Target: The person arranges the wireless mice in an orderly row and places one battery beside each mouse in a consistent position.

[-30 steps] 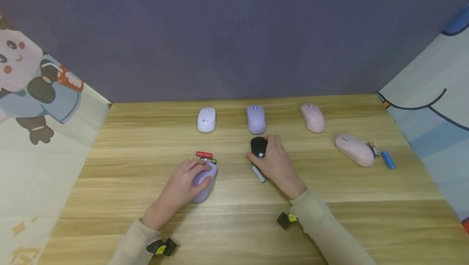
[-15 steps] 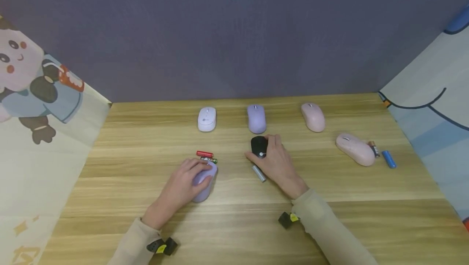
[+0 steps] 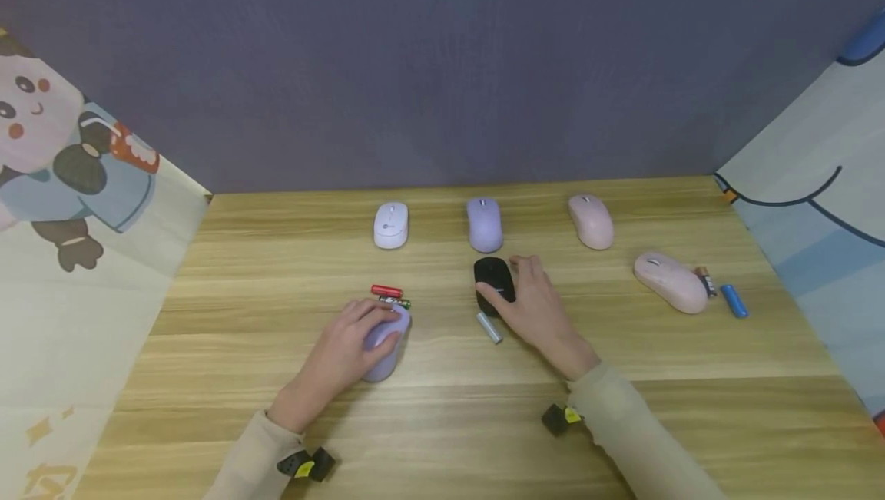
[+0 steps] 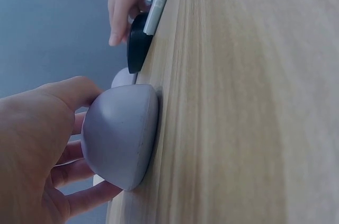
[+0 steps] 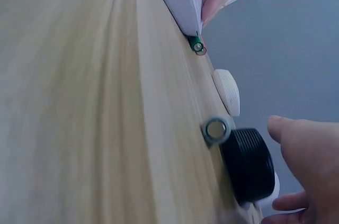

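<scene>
My left hand (image 3: 340,342) rests over a purple computer mouse (image 3: 379,369), thumb on one side and fingers on the other; the left wrist view shows this mouse (image 4: 121,134) sitting on the wooden surface. Just beyond its front end lie a red battery (image 3: 386,290) and a green battery (image 3: 396,302). At the centre is a black mouse (image 3: 493,276) with a silver battery (image 3: 489,328) by its near end. My right hand (image 3: 541,317) hovers over its right side, thumb spread from the fingers. A gap shows between thumb and black mouse (image 5: 248,166) in the right wrist view.
Along the back stand a white mouse (image 3: 390,225), another purple mouse (image 3: 484,225) and a pink mouse (image 3: 591,222). To the right, a second pink mouse (image 3: 671,283) lies beside a copper-topped battery (image 3: 705,282) and a blue battery (image 3: 734,301). A dark wall panel (image 3: 442,70) closes the back.
My right hand has let go of the black mouse and shifted a little to the right, uncovering more of it. The left hand and its purple mouse stay in place.
</scene>
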A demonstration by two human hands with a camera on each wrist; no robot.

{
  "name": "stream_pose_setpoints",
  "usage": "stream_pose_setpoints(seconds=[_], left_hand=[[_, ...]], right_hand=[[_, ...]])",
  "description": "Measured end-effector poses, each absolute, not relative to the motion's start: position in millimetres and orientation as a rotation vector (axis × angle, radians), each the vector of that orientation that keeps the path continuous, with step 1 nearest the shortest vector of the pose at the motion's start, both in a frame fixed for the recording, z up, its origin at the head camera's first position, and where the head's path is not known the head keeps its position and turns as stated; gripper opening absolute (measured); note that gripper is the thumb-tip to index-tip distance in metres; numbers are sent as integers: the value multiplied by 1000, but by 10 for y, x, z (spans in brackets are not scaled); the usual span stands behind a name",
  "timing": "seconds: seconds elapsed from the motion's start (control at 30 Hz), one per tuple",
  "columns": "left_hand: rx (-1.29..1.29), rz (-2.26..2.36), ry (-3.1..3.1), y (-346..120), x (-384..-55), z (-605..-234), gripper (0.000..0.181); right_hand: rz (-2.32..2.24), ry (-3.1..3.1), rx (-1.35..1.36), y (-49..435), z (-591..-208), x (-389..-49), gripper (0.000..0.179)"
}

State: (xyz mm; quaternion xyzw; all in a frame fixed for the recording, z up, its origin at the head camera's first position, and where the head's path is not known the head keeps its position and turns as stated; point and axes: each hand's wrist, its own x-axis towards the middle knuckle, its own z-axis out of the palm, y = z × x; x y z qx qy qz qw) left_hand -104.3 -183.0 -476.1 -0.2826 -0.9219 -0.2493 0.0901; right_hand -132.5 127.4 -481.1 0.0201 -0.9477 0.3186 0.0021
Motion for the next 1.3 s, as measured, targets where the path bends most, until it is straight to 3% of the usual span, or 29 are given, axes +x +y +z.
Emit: stream_pose_setpoints(seconds=[0.6,1.3], left_hand=[[-836,-736,-2749,-1830,-1049,-4755,27],[-858,-752,-2711,-1826,-1034,-4758,26]], right_hand=[[906,-2941,143,1709,-4887,-1196,80],[752,-2709,250,2328,-4952,-1097,52]])
